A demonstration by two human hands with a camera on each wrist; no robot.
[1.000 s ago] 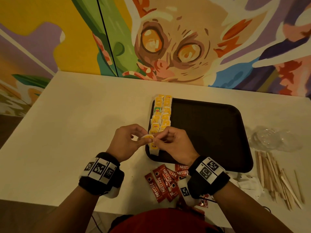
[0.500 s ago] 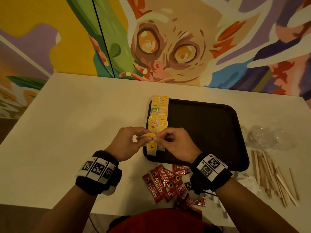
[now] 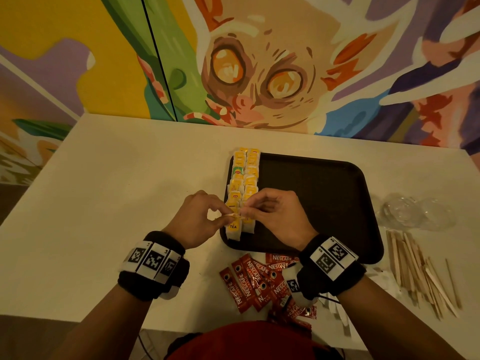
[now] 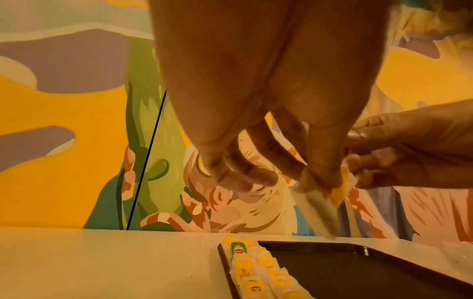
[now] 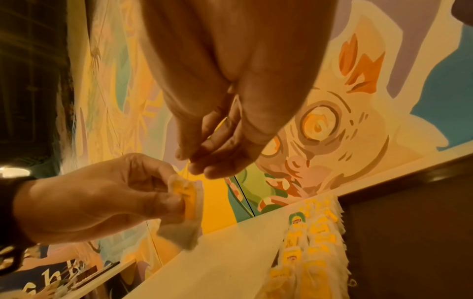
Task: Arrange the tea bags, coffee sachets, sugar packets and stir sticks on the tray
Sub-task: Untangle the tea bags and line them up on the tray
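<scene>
the tea bag [image 5: 185, 204] is a small white pouch with a yellow tag, held in the air over the near left corner of the black tray [image 3: 324, 203]. left hand [image 3: 197, 219] pinches it between thumb and fingertips. right hand [image 3: 275, 216] has its fingers curled, pinching the bag's edge or string, can't tell which. only the head view shows the nescafe sachets [image 3: 249, 281] and wooden stir sticks [image 3: 420, 271] lying on the white table [image 3: 117, 190].
</scene>
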